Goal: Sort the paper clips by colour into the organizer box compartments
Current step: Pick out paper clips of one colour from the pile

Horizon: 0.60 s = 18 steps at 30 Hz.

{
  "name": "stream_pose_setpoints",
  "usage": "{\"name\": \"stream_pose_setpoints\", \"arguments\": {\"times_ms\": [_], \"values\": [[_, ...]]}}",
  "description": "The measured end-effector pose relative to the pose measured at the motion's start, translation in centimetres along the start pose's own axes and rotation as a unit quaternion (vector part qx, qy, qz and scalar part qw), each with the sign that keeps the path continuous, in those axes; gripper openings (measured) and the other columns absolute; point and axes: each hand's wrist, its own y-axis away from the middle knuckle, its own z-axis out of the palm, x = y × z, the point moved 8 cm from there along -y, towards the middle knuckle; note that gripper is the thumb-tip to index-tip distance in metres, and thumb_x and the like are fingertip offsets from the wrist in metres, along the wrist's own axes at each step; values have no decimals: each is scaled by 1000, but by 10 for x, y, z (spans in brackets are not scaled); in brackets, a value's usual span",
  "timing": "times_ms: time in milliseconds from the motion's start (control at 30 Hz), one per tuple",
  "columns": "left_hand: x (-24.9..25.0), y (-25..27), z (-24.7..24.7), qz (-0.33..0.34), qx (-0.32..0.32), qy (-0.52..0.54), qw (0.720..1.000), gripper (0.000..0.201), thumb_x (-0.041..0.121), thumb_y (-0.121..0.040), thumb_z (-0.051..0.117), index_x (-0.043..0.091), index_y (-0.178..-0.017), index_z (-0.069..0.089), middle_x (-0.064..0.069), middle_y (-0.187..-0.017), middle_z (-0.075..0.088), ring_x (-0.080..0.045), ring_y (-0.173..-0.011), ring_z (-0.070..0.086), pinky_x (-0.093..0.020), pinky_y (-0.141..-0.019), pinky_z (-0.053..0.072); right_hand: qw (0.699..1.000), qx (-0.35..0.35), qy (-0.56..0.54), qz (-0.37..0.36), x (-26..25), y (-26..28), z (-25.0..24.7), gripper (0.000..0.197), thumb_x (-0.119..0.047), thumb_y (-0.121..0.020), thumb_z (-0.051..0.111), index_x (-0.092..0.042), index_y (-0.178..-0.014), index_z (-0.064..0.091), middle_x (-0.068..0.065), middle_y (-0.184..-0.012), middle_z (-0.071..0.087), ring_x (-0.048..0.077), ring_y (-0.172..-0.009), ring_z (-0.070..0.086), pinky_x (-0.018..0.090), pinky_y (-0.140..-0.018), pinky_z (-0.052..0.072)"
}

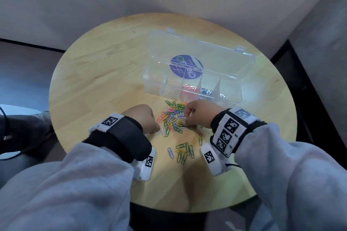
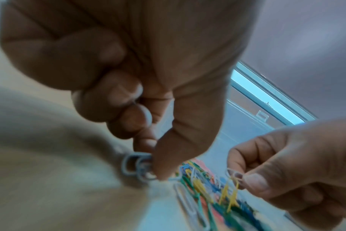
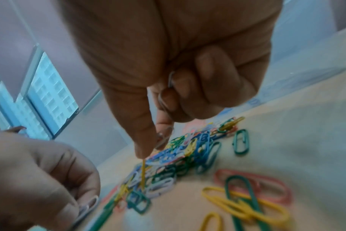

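Note:
A heap of mixed coloured paper clips (image 1: 173, 118) lies on the round wooden table (image 1: 97, 80), in front of the clear organizer box (image 1: 195, 84). Its lid is folded back. Red clips (image 1: 188, 87), blue clips (image 1: 206, 91) and white clips (image 1: 223, 96) lie in separate compartments. My left hand (image 1: 157, 129) is at the heap's left edge and pinches white clips (image 2: 138, 167) between thumb and forefinger. My right hand (image 1: 185, 120) hovers over the heap's right side. It pinches a white clip (image 2: 233, 173), and a yellow clip (image 3: 143, 173) dangles from it.
A smaller scatter of green, yellow, blue and pink clips (image 1: 183, 151) lies nearer to me between my wrists. The organizer's left compartments (image 1: 155, 84) look bare. The wall stands close behind the table, and the floor drops away on both sides.

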Motion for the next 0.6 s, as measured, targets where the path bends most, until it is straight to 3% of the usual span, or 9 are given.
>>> {"name": "stream_pose_setpoints", "arguments": {"times_ms": [100,200,300,433,600], "values": [[-2,4,-2,11,-28,89,996,13,19,-78,61,15,-67,61,-4,-62,54,-22,-59,44,-24,-63,36,997,-1,-69,17,10,5,-3,12,-27,-84,65,-19,-86,57,-9,-65,46,6,-55,41,17,-49,32],[5,9,-7,24,-61,242,968,18,15,-82,62,13,-64,57,-8,-66,58,-20,-58,46,-20,-58,42,977,-28,-206,55,23,9,2,16,-26,-87,61,-18,-76,53,-1,-61,40,14,-51,36,22,-46,32],[20,19,-16,40,-77,398,913,25,1,-84,54,11,-62,47,-16,-80,58,-18,-60,51,-14,-42,45,915,-29,-390,102,31,14,10,20,-14,-89,52,-15,-70,46,1,-59,37,13,-46,33,20,-41,24],[32,32,-26,60,-71,510,855,30,-4,-86,45,12,-60,41,-9,-64,59,-12,-48,55,-14,-38,43,816,-71,-564,107,28,27,21,20,-8,-90,43,-13,-70,44,3,-55,46,9,-36,38,16,-35,25],[35,39,-23,37,-74,563,823,26,-4,-84,42,12,-63,41,-3,-50,59,-9,-40,53,-12,-37,40,756,-70,-645,88,29,40,19,20,0,-89,40,-10,-71,44,5,-51,57,8,-35,46,14,-34,36]]}}
